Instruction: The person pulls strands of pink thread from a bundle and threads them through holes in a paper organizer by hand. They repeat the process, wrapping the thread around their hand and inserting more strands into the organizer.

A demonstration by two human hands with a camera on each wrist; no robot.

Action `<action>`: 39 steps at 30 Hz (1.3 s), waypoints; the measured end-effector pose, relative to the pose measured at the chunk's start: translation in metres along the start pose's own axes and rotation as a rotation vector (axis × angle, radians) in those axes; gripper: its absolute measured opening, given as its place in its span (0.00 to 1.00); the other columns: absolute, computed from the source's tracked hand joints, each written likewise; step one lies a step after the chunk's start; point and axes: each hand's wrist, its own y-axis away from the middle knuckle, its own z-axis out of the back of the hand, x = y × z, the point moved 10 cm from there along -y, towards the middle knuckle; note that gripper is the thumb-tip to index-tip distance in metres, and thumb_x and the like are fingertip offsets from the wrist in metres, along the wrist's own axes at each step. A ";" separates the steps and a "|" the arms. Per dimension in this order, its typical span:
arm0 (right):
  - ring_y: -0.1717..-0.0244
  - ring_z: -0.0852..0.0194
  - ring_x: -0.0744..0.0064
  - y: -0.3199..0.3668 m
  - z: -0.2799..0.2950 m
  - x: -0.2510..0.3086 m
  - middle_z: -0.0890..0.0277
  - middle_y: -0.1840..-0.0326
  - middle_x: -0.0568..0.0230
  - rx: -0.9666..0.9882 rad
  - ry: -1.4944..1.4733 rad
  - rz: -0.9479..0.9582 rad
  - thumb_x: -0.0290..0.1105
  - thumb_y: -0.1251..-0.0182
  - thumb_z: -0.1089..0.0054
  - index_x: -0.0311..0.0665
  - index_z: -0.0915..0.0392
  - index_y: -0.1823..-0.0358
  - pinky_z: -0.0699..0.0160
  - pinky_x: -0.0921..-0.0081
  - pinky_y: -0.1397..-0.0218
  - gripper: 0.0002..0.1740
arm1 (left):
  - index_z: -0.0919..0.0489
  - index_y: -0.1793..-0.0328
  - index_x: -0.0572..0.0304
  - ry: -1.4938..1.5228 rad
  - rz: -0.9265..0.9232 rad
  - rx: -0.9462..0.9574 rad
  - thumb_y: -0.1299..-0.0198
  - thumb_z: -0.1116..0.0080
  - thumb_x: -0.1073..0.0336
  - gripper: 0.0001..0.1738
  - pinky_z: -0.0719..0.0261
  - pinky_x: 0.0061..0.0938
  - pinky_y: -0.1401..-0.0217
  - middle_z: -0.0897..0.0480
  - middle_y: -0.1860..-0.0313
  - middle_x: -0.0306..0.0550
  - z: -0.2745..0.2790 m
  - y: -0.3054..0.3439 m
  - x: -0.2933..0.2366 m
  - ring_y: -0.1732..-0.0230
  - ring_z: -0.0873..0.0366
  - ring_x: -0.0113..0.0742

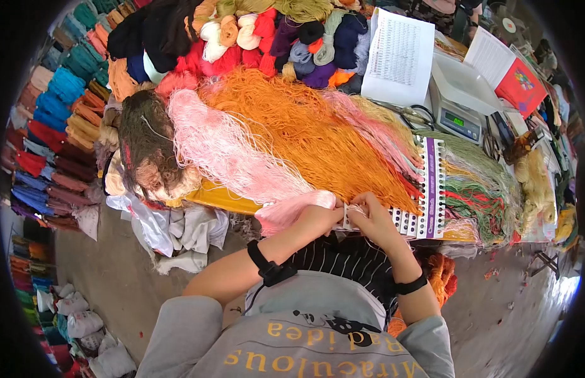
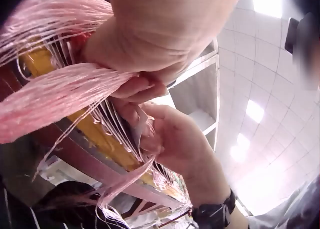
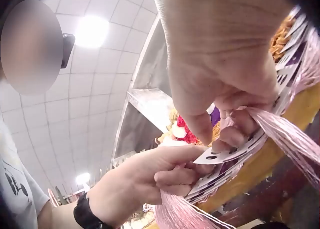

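My left hand [image 1: 324,217] grips a smooth hank of pink thread [image 2: 60,99], whose tail hangs out below the fingers. The same hand's thumb and fingers hold the end of a white punched card [image 3: 204,159], one of a stack at the table's front edge. Close beside it, my right hand [image 1: 373,220] pinches a bundle of pale pink strands [image 3: 287,134] against that card, fingertips right at its holes. The bundle trails down from the right fingers. Where the strands meet the holes is hidden by the fingers. A loose pink heap [image 1: 235,138] lies beyond the left hand.
Orange threads [image 1: 298,126] spread across the table, with dark brown threads [image 1: 144,138] at the left. More cards with a purple strip [image 1: 436,189] lie right. Behind stand a digital scale [image 1: 459,120], scissors [image 1: 421,116] and printed sheets [image 1: 399,57]. Yarn hanks [image 1: 68,82] fill the left side.
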 end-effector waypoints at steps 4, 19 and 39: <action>0.67 0.22 0.62 0.003 0.001 -0.010 0.25 0.72 0.57 -0.002 0.104 -0.050 0.37 0.39 0.43 0.37 0.32 0.55 0.27 0.70 0.63 0.16 | 0.22 0.65 0.60 -0.070 -0.157 -0.151 0.38 0.51 0.59 0.12 0.43 0.16 0.88 0.29 0.84 0.35 0.022 0.013 -0.015 0.91 0.40 0.21; 0.71 0.23 0.57 0.008 0.001 0.007 0.25 0.76 0.58 -0.097 0.254 0.024 0.38 0.37 0.46 0.40 0.31 0.57 0.29 0.66 0.68 0.12 | 0.22 0.55 0.61 0.794 0.089 0.214 0.36 0.48 0.58 0.14 0.48 0.13 0.87 0.26 0.80 0.35 0.043 0.022 0.001 0.88 0.42 0.16; 0.74 0.30 0.79 0.007 -0.010 -0.008 0.27 0.75 0.70 0.062 -0.104 0.022 0.34 0.30 0.53 0.38 0.34 0.54 0.32 0.82 0.68 0.10 | 0.24 0.62 0.64 0.846 -0.007 0.011 0.35 0.49 0.58 0.14 0.49 0.14 0.89 0.25 0.78 0.39 0.095 0.069 -0.030 0.90 0.45 0.17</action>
